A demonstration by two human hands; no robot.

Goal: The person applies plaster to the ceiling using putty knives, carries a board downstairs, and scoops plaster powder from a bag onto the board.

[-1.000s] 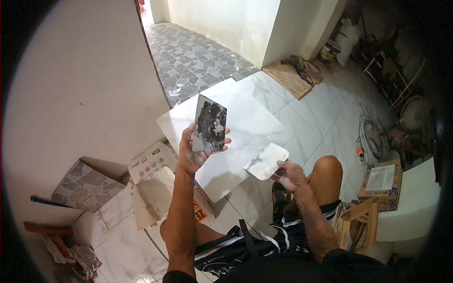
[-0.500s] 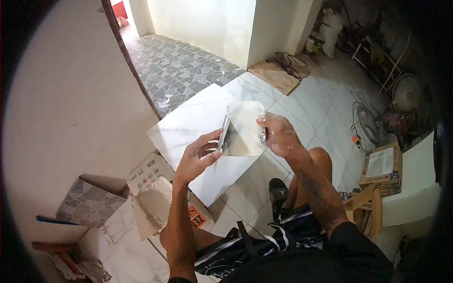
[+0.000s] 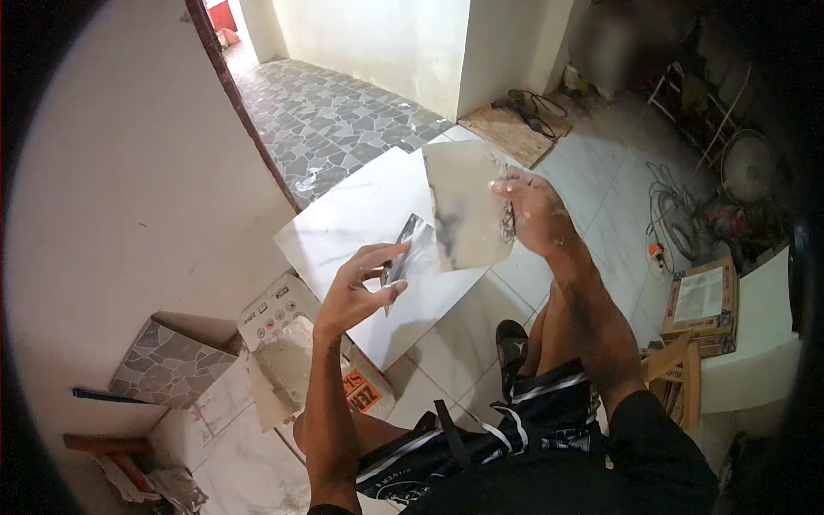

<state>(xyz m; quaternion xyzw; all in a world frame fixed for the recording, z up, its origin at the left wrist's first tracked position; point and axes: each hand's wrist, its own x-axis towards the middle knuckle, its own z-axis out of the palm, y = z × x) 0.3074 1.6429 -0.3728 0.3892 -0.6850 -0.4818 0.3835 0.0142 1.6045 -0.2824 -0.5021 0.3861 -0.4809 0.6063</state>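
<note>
My left hand (image 3: 354,292) is closed on a thin metal scraper (image 3: 410,236), which stands on edge between the thumb and fingers. My right hand (image 3: 542,215) grips the right edge of a flat, pale putty spreader (image 3: 468,206) with rounded corners. Grey-white putty is smeared over the spreader's face and lumped along the edge by my fingers. A gap separates the two tools. White residue marks my right fingertips and wrist. Beneath both hands lies a large white marbled tile (image 3: 343,227).
An opened bag with orange print (image 3: 365,390) lies left of my legs, near a stone-pattern tile (image 3: 176,360). Cardboard boxes (image 3: 699,300) and coiled cables (image 3: 669,219) are on the right. A plywood board (image 3: 506,133) with a corded tool lies ahead.
My right hand has moved right and up, taking the spreader away from the metal scraper and tilting it. My left hand has barely shifted, still holding the scraper.
</note>
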